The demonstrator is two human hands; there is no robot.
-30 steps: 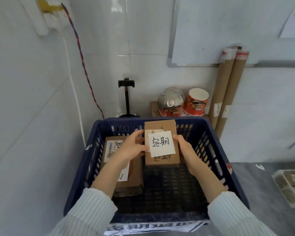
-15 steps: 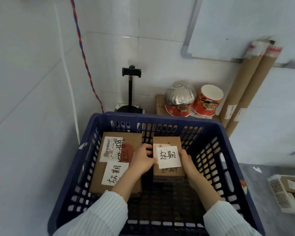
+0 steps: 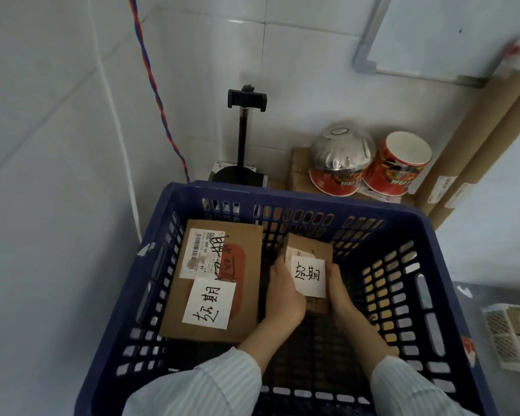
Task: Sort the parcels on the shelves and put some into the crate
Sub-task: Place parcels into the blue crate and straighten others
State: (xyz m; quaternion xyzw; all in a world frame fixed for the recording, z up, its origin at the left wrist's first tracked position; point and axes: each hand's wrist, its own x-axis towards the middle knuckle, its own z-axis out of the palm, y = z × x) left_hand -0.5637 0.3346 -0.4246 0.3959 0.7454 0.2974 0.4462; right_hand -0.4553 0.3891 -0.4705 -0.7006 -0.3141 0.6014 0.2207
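A dark blue slotted crate [image 3: 409,295] fills the lower middle of the head view. Inside it on the left lies a large brown parcel [image 3: 246,310] with a shipping label and a white handwritten note. To its right sits a small brown parcel [image 3: 309,247] bearing a white handwritten note, low in the crate near the floor. My left hand [image 3: 282,292] grips its left side and my right hand [image 3: 338,286] grips its right side. Striped sleeves cover both forearms.
Behind the crate stand a black phone stand [image 3: 242,127], two red cup-noodle tubs [image 3: 400,163] on a brown box, and cardboard tubes [image 3: 478,130] leaning on the tiled wall. A white basket [image 3: 505,337] with small boxes sits on the floor at the right.
Both hands have lowered the small parcel from above the crate's rim down inside it, beside the large parcel. The view has tilted downward and closer.
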